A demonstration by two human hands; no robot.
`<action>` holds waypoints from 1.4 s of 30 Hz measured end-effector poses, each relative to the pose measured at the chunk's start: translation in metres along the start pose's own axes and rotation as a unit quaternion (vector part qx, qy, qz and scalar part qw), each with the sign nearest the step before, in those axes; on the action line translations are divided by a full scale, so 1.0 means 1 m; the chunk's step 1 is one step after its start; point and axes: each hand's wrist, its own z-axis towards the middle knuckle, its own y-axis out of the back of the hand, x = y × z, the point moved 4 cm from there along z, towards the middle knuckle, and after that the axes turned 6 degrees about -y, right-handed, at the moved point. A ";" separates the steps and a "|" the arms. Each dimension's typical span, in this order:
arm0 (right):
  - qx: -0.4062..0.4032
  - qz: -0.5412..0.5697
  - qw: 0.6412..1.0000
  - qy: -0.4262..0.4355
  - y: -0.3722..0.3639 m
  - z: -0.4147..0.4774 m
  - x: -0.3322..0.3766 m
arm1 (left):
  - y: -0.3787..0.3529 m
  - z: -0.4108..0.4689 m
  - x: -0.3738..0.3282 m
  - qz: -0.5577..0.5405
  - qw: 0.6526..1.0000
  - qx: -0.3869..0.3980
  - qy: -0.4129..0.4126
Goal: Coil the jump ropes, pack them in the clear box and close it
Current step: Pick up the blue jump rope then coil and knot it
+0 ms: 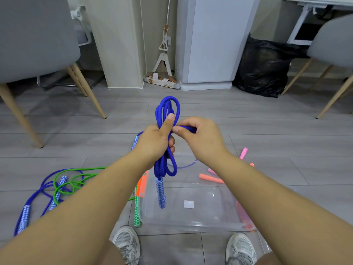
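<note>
My left hand [154, 143] grips a blue jump rope [169, 108] folded into several loops, thumb pressed up along the bundle. My right hand [200, 136] pinches a strand of that rope just right of the bundle. One patterned blue handle [161, 195] hangs down over the clear box [191, 219], which stands open on the floor between my shoes. The rope's other handle [134, 142] shows behind my left wrist. More ropes lie loose on the floor: blue [23, 219] and green [76, 175] at the left, orange [142, 183] by the box, pink [243, 153] at the right.
Grey chairs with wooden legs stand at the left [34, 44] and right [332, 46]. A mop [163, 54], a white cabinet [210, 41] and a black bin bag [265, 66] line the far wall. A clear lid edge [264, 243] lies by my right shoe.
</note>
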 end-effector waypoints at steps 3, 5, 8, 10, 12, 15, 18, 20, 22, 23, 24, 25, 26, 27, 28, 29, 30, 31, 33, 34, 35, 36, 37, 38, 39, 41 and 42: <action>0.004 0.004 1.000 -0.016 0.011 0.001 -0.008 | 0.000 -0.001 -0.001 -0.030 0.999 0.005 0.012; 0.027 -0.019 0.999 -0.019 0.018 0.002 -0.019 | 0.003 -0.001 -0.004 -0.048 0.999 -0.003 0.018; 0.029 -0.059 0.997 -0.038 0.032 0.002 -0.041 | 0.014 0.002 -0.010 -0.082 0.996 -0.032 0.010; 0.013 -0.068 0.996 -0.060 0.043 0.004 -0.057 | 0.027 0.004 -0.013 -0.102 0.993 -0.059 -0.006; 0.000 -0.059 0.995 -0.076 0.052 0.005 -0.070 | 0.039 0.006 -0.014 -0.125 0.988 -0.088 -0.012; -0.031 -0.023 0.996 -0.078 0.057 0.006 -0.071 | 0.047 0.009 -0.010 -0.124 0.987 -0.100 -0.018; -0.083 0.051 0.994 -0.045 0.052 0.007 -0.052 | 0.042 0.010 -0.004 -0.095 0.991 -0.096 -0.011; -0.089 0.088 0.992 -0.022 0.042 0.006 -0.035 | 0.035 0.011 -0.001 -0.085 0.992 -0.091 -0.009; -0.072 0.092 0.993 -0.012 0.028 0.006 -0.023 | 0.027 0.012 0.001 -0.084 0.993 -0.085 -0.009; -0.062 0.097 0.993 -0.017 0.022 0.007 -0.021 | 0.024 0.013 0.002 -0.084 0.993 -0.084 -0.010; -0.051 0.103 0.993 -0.023 0.017 0.007 -0.017 | 0.022 0.014 0.003 -0.084 0.993 -0.083 -0.009; -0.042 0.108 0.993 -0.028 0.013 0.008 -0.016 | 0.020 0.014 0.003 -0.084 0.993 -0.082 -0.009; -0.033 0.115 0.992 -0.037 0.010 0.007 -0.014 | 0.018 0.014 0.002 -0.085 0.993 -0.080 -0.010; -0.028 0.126 0.991 -0.047 0.008 0.006 -0.014 | 0.017 0.014 0.002 -0.086 0.993 -0.078 -0.012; -0.027 0.139 0.988 -0.055 0.006 0.005 -0.012 | 0.016 0.013 0.002 -0.088 0.993 -0.077 -0.012; -0.028 0.148 0.987 -0.061 0.006 0.004 -0.011 | 0.016 0.013 0.002 -0.089 0.993 -0.076 -0.014; -0.030 0.146 0.987 -0.061 0.006 0.002 -0.009 | 0.015 0.013 0.002 -0.091 0.993 -0.076 -0.015; -0.031 0.139 0.988 -0.057 0.005 0.002 -0.007 | 0.014 0.012 0.002 -0.093 0.992 -0.078 -0.018; -0.029 0.127 0.990 -0.046 0.004 0.001 -0.003 | 0.012 0.011 0.000 -0.095 0.992 -0.082 -0.019; -0.027 0.122 0.991 -0.043 0.003 0.001 -0.002 | 0.011 0.010 -0.001 -0.091 0.992 -0.083 -0.018; -0.021 0.118 0.992 -0.043 0.002 0.000 -0.001 | 0.010 0.009 -0.001 -0.084 0.993 -0.083 -0.016; -0.011 0.116 0.992 -0.043 0.001 0.000 0.000 | 0.010 0.009 -0.002 -0.077 0.993 -0.082 -0.015; 0.001 0.115 0.992 -0.041 -0.001 -0.001 0.001 | 0.009 0.008 -0.003 -0.073 0.994 -0.081 -0.016; 0.013 0.115 0.993 -0.039 -0.003 -0.001 0.001 | 0.008 0.007 -0.004 -0.069 0.994 -0.080 -0.019; 0.020 0.114 0.993 -0.039 -0.003 -0.001 0.000 | 0.007 0.006 -0.005 -0.065 0.994 -0.080 -0.024; 0.031 0.109 0.993 -0.042 -0.003 -0.001 -0.001 | 0.006 0.004 -0.007 -0.055 0.994 -0.084 -0.032; 0.034 0.108 0.993 -0.044 -0.003 -0.001 -0.003 | 0.007 0.004 -0.007 -0.053 0.994 -0.089 -0.034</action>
